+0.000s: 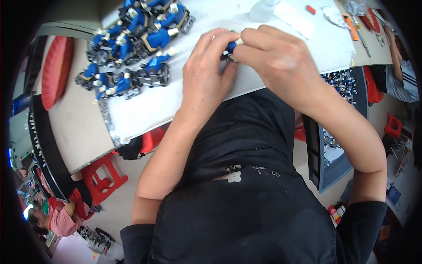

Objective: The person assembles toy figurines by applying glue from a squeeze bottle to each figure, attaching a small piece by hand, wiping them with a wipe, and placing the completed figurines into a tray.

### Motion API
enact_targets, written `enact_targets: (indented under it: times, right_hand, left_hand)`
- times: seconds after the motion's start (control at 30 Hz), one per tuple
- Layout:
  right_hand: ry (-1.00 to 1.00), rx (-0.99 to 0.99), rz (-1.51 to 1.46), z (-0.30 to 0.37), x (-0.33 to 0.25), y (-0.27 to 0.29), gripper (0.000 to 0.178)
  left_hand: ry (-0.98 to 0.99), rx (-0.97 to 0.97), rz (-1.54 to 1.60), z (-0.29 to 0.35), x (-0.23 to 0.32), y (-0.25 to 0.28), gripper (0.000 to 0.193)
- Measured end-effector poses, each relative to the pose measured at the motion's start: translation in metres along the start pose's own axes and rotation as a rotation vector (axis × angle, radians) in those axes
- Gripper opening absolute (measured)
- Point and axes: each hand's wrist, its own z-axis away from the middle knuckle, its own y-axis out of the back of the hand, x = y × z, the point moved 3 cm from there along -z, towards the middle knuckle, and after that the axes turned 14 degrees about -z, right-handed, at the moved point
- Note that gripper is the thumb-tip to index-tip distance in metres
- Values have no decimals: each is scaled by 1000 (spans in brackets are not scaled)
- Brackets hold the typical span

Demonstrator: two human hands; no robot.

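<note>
- Left hand (pixel 204 72) curls its fingers round a small blue piece with a cream end (pixel 232 45), above the near edge of the table; the right hand (pixel 279 57) is closed to a narrow pinch at that end. Fingers hide most of the piece, so I can't tell its exact pose.
- From my end, I judge a slip likeliest: a loose pinch could drop it onto the black clothing (pixel 228 198). Uneven pressure might bend or snap a thin part.
- I'd also mind the left forearm; a sideways sweep might knock the heaped blue figures (pixel 127 39).
- White sheeting (pixel 145 108) covers the work surface, with an orange-handled tool (pixel 351 28) at the far right.
- Around it I see a red stool (pixel 103 176), a grey crate (pixel 338 171) and a co-worker in pink (pixel 66 220).
</note>
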Motion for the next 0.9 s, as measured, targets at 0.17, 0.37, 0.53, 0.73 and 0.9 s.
enact_targets:
  times: [0.17, 0.37, 0.53, 0.73, 0.9]
  right_hand:
    - [-52, 118, 49, 8, 0, 5, 22]
    - [-865, -43, -913, 45, 6, 16, 45]
    - [-1352, 20, -1600, 89, -29, 19, 25]
    - [-1589, 39, -1889, 138, -57, 2, 28]
    - [-1671, 40, -1945, 154, -61, -10, 32]
  left_hand:
    - [-6, -286, 82, -3, -6, 1, 49]
    - [53, -678, 360, -4, 22, 27, 61]
    - [408, -969, 1003, 32, 35, 23, 48]
    - [606, -1098, 1258, 96, 37, -4, 47]
    - [679, -1135, 1302, 111, 35, -15, 46]
